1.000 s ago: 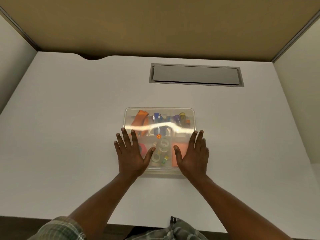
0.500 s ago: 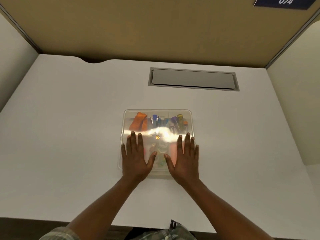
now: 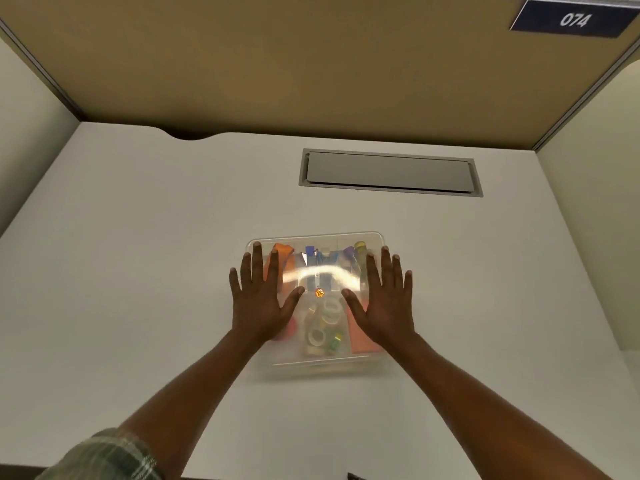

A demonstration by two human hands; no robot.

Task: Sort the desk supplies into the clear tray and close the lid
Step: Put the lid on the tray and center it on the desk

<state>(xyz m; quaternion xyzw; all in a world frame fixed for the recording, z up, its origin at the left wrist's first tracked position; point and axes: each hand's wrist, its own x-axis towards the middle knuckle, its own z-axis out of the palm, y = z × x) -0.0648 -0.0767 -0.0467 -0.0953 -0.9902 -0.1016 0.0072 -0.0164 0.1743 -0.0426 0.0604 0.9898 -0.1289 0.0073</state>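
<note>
Lid (image 3: 317, 282) sat on tray (image 3: 322, 362), frame centre. Left hand (image 3: 260, 299) and right hand (image 3: 384, 303) lay flat on it, fingers straight, spread, gripping nothing.

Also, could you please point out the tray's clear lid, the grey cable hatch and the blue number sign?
Clear lid (image 3: 325, 270): head view, its centre, on the glare.
Grey cable hatch (image 3: 389, 171): head view, middle of its flap.
Blue number sign (image 3: 573, 20): head view, on the digits 074.
</note>
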